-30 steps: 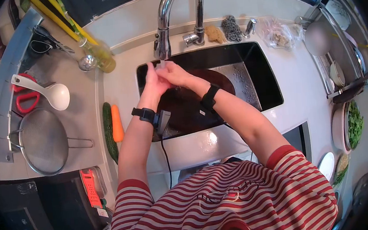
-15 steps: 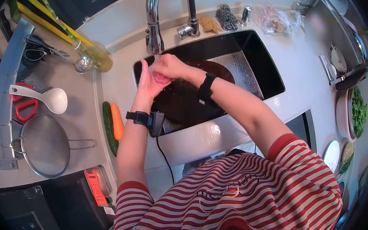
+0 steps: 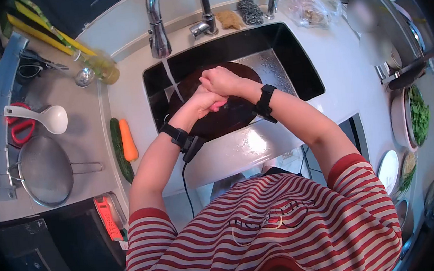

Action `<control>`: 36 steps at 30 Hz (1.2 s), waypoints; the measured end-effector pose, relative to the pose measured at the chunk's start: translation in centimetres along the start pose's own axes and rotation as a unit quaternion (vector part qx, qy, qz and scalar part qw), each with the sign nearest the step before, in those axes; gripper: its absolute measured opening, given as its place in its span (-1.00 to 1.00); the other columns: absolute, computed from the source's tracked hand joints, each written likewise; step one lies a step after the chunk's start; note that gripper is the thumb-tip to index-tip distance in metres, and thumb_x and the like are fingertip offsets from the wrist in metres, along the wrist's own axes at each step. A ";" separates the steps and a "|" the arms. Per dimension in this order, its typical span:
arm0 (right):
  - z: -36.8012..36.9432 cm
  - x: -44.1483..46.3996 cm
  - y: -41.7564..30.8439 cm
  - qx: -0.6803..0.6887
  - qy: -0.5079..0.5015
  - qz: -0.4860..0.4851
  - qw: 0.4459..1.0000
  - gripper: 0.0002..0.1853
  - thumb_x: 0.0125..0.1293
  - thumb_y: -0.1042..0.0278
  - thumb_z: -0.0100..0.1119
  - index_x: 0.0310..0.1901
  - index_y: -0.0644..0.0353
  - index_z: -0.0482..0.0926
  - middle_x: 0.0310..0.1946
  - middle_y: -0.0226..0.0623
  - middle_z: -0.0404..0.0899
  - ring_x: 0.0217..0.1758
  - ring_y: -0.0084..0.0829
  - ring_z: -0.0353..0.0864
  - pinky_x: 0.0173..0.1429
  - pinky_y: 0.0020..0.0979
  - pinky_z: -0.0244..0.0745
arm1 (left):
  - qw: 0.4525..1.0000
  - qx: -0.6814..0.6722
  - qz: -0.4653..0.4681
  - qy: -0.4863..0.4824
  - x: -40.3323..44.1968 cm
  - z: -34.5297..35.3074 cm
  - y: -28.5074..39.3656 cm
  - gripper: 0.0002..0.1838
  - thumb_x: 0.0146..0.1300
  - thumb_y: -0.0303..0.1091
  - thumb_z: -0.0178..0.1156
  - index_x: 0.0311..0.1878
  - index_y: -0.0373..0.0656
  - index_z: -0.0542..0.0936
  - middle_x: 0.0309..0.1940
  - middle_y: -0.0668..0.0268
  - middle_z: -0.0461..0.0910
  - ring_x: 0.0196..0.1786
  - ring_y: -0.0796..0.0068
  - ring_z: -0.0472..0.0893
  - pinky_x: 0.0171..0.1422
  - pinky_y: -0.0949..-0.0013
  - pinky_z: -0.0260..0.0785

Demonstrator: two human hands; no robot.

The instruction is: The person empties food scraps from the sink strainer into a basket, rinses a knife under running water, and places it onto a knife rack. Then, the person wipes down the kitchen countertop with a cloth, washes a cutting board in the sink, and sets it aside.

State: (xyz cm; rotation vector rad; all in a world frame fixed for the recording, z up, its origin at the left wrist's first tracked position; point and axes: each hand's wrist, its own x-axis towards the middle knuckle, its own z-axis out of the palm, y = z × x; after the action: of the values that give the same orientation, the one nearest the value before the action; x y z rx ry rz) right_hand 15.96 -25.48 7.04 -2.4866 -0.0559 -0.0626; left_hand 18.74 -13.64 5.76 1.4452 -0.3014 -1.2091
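Observation:
My left hand [image 3: 202, 104] and my right hand [image 3: 220, 80] are closed together above the black sink [image 3: 302, 61], the right laid over the left. A small pink bit [image 3: 218, 106] shows at the lower edge of my left hand; whether it is a held thing or fingertips, I cannot tell. Beneath both hands a dark brown round board-like disc [image 3: 242, 71] lies in the sink. From the faucet [image 3: 160, 42] a stream of water [image 3: 171, 77] runs down just left of my hands, apart from the fingers.
Left of the sink lie a cucumber [image 3: 121, 151] and a carrot [image 3: 128, 139]. Farther left are a strainer [image 3: 44, 171] and a white ladle [image 3: 56, 119]. Behind the sink sit a steel scrubber [image 3: 250, 11] and a plastic bag [image 3: 312, 11]. Greens [image 3: 420, 116] fill a bowl at right.
Both hands have moved out of the water stream, toward me and to the right. My left hand, with its thumb raised before, is now closed under the right. The camera view has shifted slightly.

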 end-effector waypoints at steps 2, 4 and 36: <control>-0.2 -0.7 0.5 -0.014 0.012 0.011 1.000 -0.68 0.20 0.18 -0.11 -0.44 0.22 0.55 -0.44 0.01 0.54 -0.30 0.03 0.52 -0.17 -0.09 0.44 | 0.999 0.025 -0.007 0.026 0.5 1.1 -0.1 -0.85 -0.07 -0.63 0.17 -0.41 -0.20 0.46 -0.66 0.39 0.41 -0.67 0.61 0.38 -0.67 0.55 0.09; -0.1 -1.4 1.3 -0.026 0.022 0.021 0.999 -0.68 0.21 0.19 -0.13 -0.44 0.23 0.55 -0.44 0.02 0.54 -0.30 0.03 0.52 -0.16 -0.09 0.44 | 0.998 0.049 -0.006 0.032 0.9 2.2 -0.4 -0.86 -0.07 -0.62 0.16 -0.42 -0.20 0.46 -0.66 0.39 0.42 -0.67 0.61 0.37 -0.67 0.55 0.08; -3.5 -4.0 0.3 -0.066 0.097 -0.107 0.987 -0.61 0.24 0.11 -0.08 -0.56 0.23 0.55 -0.53 -0.04 0.55 -0.41 -0.03 0.54 -0.32 -0.12 0.47 | 0.999 -0.037 0.012 0.032 -0.3 5.3 0.0 -0.80 -0.04 -0.52 0.21 -0.47 -0.07 0.37 -0.81 0.49 0.19 -0.83 0.64 0.17 -0.79 0.54 -0.10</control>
State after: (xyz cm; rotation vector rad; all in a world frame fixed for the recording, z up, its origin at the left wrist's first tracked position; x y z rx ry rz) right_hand 11.90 -27.95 9.45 -2.5838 -0.2430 -0.4092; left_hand 14.42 -16.53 7.01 1.4096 -0.2271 -1.1406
